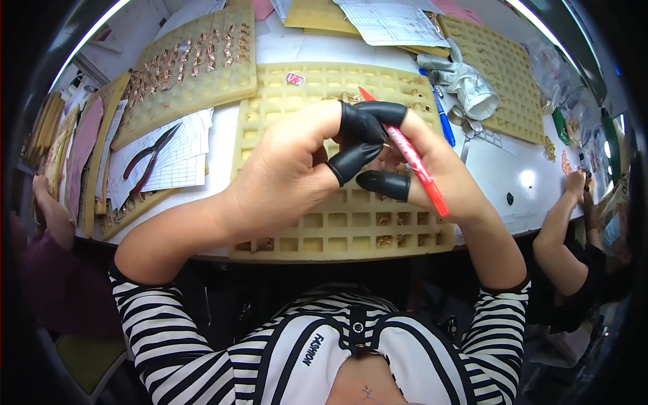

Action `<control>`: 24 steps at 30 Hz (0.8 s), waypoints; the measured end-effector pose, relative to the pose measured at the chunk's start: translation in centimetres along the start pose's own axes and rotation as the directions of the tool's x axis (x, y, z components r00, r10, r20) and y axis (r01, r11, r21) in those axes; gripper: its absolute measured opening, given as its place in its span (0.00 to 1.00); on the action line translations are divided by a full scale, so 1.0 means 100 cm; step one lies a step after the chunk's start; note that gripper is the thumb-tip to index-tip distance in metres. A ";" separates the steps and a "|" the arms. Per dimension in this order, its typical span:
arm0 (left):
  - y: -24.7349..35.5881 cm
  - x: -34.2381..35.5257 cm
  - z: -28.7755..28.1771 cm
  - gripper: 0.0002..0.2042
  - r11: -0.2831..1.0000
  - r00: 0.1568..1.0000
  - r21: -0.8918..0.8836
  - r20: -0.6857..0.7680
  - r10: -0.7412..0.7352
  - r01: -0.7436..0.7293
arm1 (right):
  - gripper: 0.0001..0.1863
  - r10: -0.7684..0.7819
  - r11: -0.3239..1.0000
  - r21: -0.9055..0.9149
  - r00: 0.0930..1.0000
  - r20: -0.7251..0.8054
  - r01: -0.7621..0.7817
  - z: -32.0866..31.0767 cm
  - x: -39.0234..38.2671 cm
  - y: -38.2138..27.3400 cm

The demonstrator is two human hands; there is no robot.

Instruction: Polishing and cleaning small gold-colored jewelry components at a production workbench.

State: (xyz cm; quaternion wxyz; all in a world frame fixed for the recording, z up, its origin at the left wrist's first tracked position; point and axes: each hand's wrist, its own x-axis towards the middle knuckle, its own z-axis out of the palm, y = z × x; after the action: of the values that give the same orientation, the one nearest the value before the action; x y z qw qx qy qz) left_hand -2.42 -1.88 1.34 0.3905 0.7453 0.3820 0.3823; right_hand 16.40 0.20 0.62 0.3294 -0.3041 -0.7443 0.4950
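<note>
My left hand (287, 158) has black cots on its thumb and fingertip. Those tips pinch together over something too small to make out. Facing it, my right hand (445, 162) also wears black cots on thumb and forefinger. A red pen (422, 174) slants across that hand, held by the fingers, its tip pointing away. The fingertips of both hands meet or nearly meet. Below them lies a yellowish compartment tray (253, 86). Small gold-coloured jewelry pieces (384, 240) sit in some near-right compartments, and a small red-and-white tag (295, 79) rests toward the back.
Pliers (152, 158) lie on papers at left, below a tray of rose-gold pieces (196, 57). A blue pen (445, 125), a pale glove (466, 84) and another tray (503, 74) are at right. Other people's hands (576, 183) work at the right edge.
</note>
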 end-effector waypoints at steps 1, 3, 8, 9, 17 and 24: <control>0.006 0.001 -0.003 0.08 0.999 0.998 0.001 -0.039 0.048 -0.048 | 0.26 0.109 0.994 0.014 0.991 0.076 -0.110 -0.002 0.006 -0.002; 0.010 0.005 -0.007 0.09 0.987 0.989 -0.115 -0.103 0.104 -0.115 | 0.17 0.123 0.988 0.073 0.979 0.164 -0.137 -0.001 0.019 -0.005; 0.014 0.015 -0.034 0.08 0.971 0.937 -0.072 -0.288 0.199 -0.228 | 0.11 -0.016 0.997 -0.078 1.000 -0.006 0.016 -0.012 0.036 0.012; 0.020 0.014 -0.036 0.08 0.969 0.921 -0.101 -0.347 0.178 -0.225 | 0.12 -0.073 0.987 -0.144 0.995 -0.064 0.064 -0.018 0.038 0.018; 0.010 0.022 -0.048 0.06 0.999 0.986 -0.038 -0.167 0.013 -0.019 | 0.14 -0.064 0.998 0.005 0.987 -0.149 0.065 -0.054 0.027 0.020; -0.004 0.040 -0.020 0.05 0.985 0.985 -0.034 0.031 -0.170 0.171 | 0.15 -0.111 0.994 -0.006 0.976 -0.186 0.112 -0.056 0.020 0.013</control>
State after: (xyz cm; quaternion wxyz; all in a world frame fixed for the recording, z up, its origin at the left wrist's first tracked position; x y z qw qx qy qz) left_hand -2.58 2.37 2.91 0.4404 0.7078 0.4320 0.3440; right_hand 19.82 5.21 1.46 0.4255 -0.3059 -0.7249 0.4470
